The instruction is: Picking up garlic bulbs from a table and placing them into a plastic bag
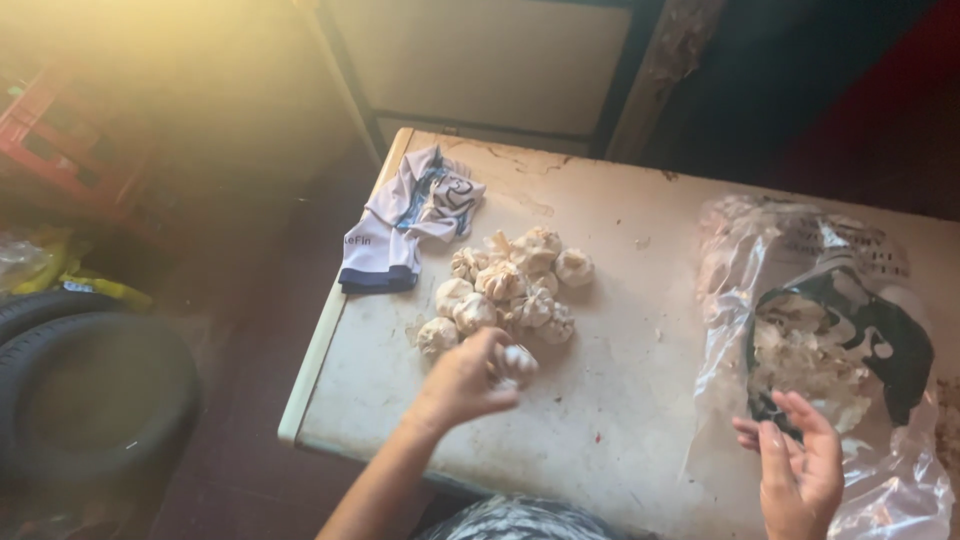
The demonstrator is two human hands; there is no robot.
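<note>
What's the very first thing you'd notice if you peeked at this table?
Probably the heap of white garlic bulbs in the middle of the worn pale table, with the left hand closed around one garlic bulb at the heap's near edge. Next comes the big clear plastic bag on the right, where the right hand hovers open at its near edge. A crumpled white and blue cloth lies at the table's far left corner.

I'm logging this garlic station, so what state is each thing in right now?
Left hand: closed on a garlic bulb.
Right hand: open, at the plastic bag.
Plastic bag: open, crumpled, lying flat.
Garlic pile: loose, whole bulbs.
Cloth: crumpled at table edge.
</note>
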